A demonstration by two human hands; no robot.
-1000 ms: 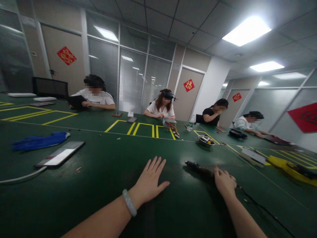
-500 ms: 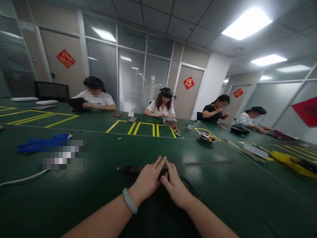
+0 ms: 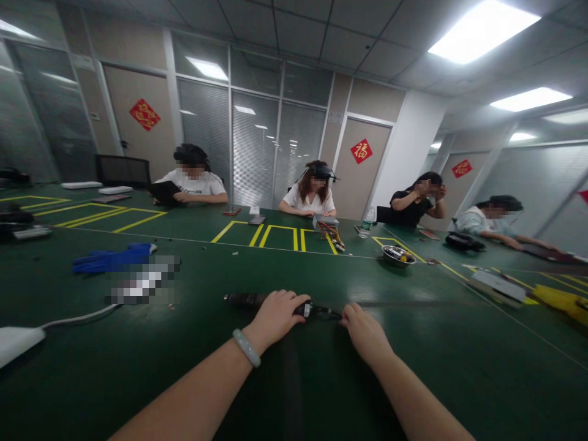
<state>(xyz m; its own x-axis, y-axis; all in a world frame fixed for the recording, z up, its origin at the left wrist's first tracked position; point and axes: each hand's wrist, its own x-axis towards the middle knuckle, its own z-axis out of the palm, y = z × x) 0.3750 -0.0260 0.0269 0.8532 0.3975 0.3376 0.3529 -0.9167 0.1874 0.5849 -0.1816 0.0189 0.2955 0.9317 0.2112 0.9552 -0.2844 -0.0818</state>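
Observation:
A dark electric screwdriver [image 3: 245, 300] lies on the green table with its tip to the left and its cord leaving from the right end. My left hand [image 3: 278, 315], with a pale bangle on the wrist, wraps over the tool's body and hides its middle. At the tool's right end, my right hand [image 3: 365, 331] pinches the dark cord [image 3: 328, 312] between thumb and fingers. The rest of the cord is hidden behind that hand.
Blue gloves [image 3: 113, 258] and a pixelated item [image 3: 144, 282] with a white cable lie at left. A metal bowl [image 3: 399, 257] of small parts and a water bottle [image 3: 367, 223] stand beyond my right hand. Several people sit across the green table [image 3: 206, 380].
My hands have moved apart from fingertip contact. The right hand has shifted right and taken hold of the cord, while the left has settled over the screwdriver. The view has turned slightly left.

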